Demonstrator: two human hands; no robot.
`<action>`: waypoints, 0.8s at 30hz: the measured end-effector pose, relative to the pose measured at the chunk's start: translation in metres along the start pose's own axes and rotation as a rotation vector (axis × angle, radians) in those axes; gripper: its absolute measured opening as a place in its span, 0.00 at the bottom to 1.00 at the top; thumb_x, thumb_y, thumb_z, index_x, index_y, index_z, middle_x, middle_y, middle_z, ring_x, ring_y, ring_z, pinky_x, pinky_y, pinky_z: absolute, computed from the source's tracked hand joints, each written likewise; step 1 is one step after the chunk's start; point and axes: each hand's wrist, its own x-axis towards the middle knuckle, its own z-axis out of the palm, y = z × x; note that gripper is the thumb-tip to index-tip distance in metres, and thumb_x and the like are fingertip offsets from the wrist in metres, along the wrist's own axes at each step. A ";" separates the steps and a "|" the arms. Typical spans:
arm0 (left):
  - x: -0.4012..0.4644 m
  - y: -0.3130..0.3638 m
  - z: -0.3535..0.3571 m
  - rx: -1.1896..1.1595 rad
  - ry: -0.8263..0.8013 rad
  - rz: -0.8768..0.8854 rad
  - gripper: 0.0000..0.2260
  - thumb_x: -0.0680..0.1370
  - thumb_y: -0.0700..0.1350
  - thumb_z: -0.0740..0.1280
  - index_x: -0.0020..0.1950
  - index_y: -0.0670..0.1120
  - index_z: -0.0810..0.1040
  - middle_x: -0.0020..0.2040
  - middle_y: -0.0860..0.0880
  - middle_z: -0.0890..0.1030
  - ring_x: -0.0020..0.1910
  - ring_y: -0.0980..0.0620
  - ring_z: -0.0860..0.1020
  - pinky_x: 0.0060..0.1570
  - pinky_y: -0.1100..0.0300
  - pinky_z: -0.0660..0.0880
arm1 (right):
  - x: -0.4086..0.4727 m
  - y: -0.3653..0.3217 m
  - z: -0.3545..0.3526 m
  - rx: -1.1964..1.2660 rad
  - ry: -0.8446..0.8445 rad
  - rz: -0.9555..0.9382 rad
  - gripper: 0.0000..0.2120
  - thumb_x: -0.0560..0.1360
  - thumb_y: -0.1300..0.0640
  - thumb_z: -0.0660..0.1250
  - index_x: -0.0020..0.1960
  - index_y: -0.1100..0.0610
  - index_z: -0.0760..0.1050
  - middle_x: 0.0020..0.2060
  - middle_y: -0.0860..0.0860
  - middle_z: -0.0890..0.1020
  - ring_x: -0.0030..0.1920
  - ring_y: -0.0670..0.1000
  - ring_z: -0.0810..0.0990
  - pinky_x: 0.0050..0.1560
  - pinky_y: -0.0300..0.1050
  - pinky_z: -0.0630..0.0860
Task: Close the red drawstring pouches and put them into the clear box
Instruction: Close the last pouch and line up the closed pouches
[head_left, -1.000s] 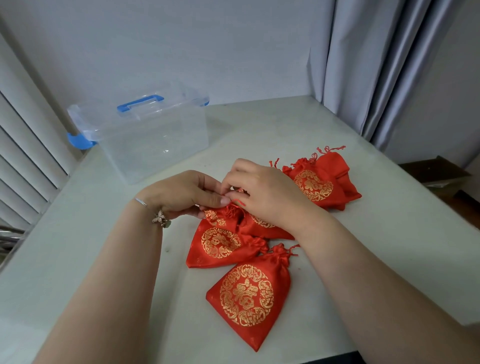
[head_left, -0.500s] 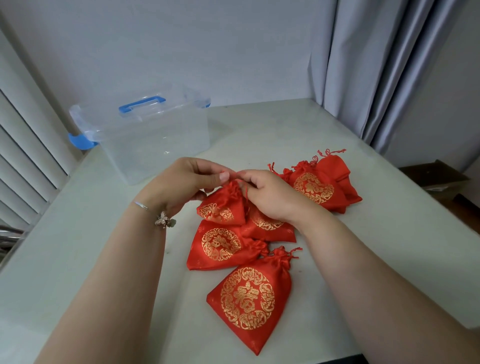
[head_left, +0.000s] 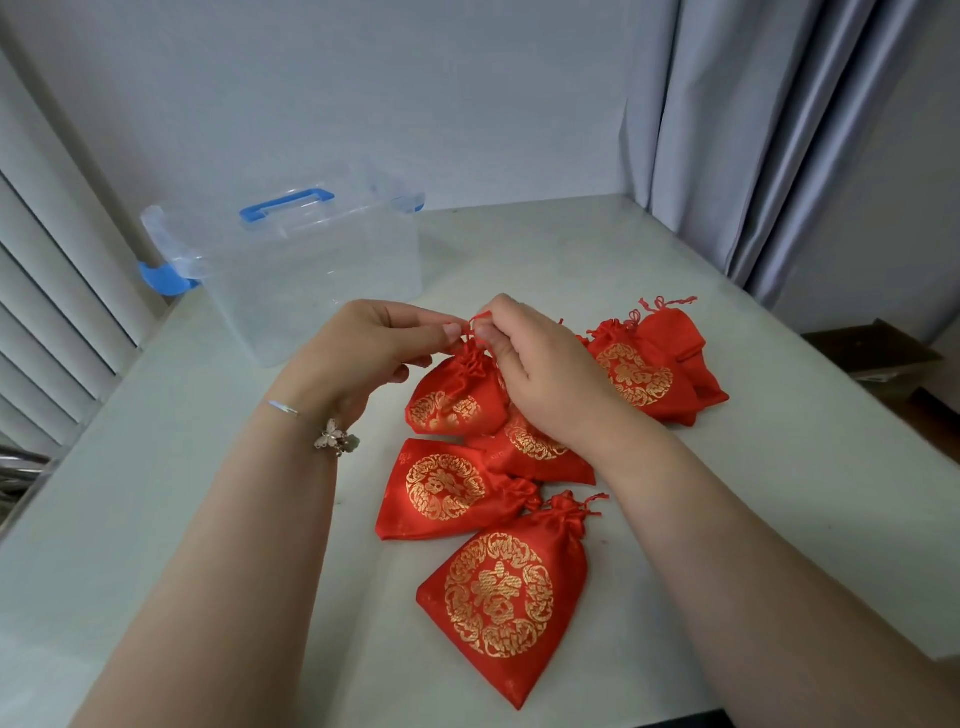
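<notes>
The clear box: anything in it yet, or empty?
Empty. Through the walls of the clear box no red shows; the pouches all lie on the table or hang from the hands, like the held pouch.

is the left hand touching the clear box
Apart. The head view shows the left hand raised over the table, pinching the cord of a red pouch, with bare tabletop visible between it and the clear box.

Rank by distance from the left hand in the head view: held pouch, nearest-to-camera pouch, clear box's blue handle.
From the left hand:
1. Held pouch, at its fingertips.
2. Blue handle, beyond it on the clear box.
3. Nearest-to-camera pouch, front of table.
</notes>
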 end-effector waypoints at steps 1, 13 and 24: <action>0.000 0.000 -0.001 -0.045 -0.018 -0.033 0.05 0.72 0.41 0.72 0.39 0.49 0.85 0.36 0.51 0.83 0.34 0.57 0.74 0.37 0.63 0.67 | 0.001 0.001 -0.001 -0.041 0.007 -0.041 0.10 0.81 0.54 0.54 0.45 0.57 0.69 0.36 0.45 0.71 0.37 0.45 0.70 0.37 0.41 0.68; 0.000 0.001 -0.001 0.014 -0.078 -0.034 0.02 0.72 0.38 0.71 0.42 0.44 0.82 0.29 0.51 0.79 0.28 0.59 0.76 0.28 0.68 0.73 | -0.001 0.000 -0.004 0.108 -0.011 0.110 0.08 0.82 0.54 0.56 0.46 0.54 0.71 0.40 0.47 0.78 0.42 0.47 0.78 0.42 0.45 0.75; -0.001 0.001 0.003 -0.098 -0.125 -0.057 0.06 0.68 0.41 0.71 0.43 0.42 0.80 0.32 0.51 0.80 0.32 0.56 0.78 0.39 0.64 0.79 | 0.000 -0.009 0.004 0.508 0.047 0.343 0.09 0.81 0.57 0.57 0.45 0.55 0.72 0.33 0.48 0.77 0.28 0.44 0.76 0.29 0.36 0.72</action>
